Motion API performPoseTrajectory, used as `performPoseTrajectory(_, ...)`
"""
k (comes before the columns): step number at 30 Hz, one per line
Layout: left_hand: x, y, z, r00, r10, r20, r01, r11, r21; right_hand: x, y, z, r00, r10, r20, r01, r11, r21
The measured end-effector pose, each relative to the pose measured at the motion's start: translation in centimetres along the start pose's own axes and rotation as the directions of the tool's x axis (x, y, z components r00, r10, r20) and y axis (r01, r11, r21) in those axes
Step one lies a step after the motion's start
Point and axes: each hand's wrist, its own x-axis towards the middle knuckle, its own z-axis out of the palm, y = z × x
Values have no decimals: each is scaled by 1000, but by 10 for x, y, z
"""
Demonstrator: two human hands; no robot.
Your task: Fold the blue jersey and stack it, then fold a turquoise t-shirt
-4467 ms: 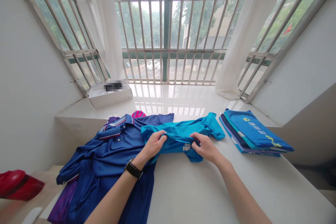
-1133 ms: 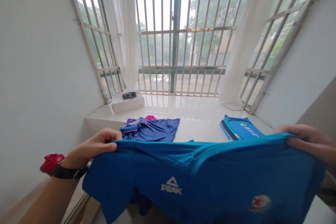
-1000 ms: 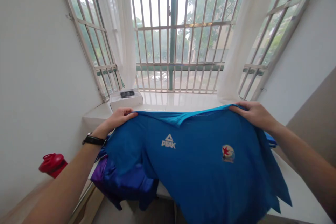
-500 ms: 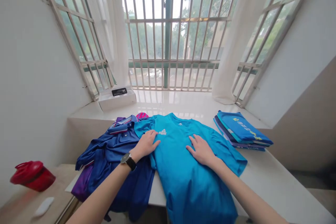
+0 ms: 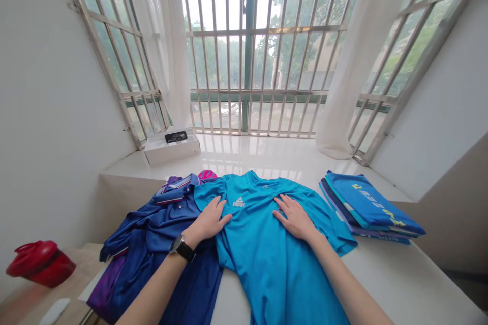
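1. Turquoise T-shirt (image 5: 263, 264) lies front up and spread open beneath both hands, on the white desk (image 5: 400, 284). A white PEAK logo (image 5: 238, 202) sits just beyond the left hand.
2. As things stand, the T-shirt is smoothed out but has no folds in it. A folded stack of blue shirts (image 5: 369, 208) lies to the right of the right hand, while a loose heap of navy polo shirts (image 5: 152, 244) lies unfolded to the left of the left hand.
3. Its long axis runs away from the hands, tilting slightly from lower right to upper left. The neck (image 5: 265, 181) points toward the window beyond the hands, and the hem runs out of view below them. One sleeve (image 5: 206, 194) lies on the polo shirts, up and left of the left hand. The other sleeve (image 5: 345, 238) reaches right of the right hand, just beside the folded stack.
4. The left hand (image 5: 208, 223) rests open and flat, fingers spread, on the T-shirt's left side, with a black wristwatch (image 5: 182, 249) on its wrist. The right hand (image 5: 295, 223) lies equally open on the chest, below the neck. Neither hand is gripping anything.
5. Farther beyond the left hand, a white box (image 5: 171, 151) sits on the window ledge. Well left of that hand, a red plastic cup (image 5: 41, 264) lies on its side.
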Motion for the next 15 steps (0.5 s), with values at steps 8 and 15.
performPoseTrajectory(8, -100, 47, -15, 957, -268, 112, 272, 962, -22, 4, 14, 6, 992, -50, -117, 58, 996, 69)
performPoseTrajectory(15, -90, 73, 3, 976, -217, -4, 217, 974, -59, 4, 21, 15, 980, -81, -183, 104, 987, 121)
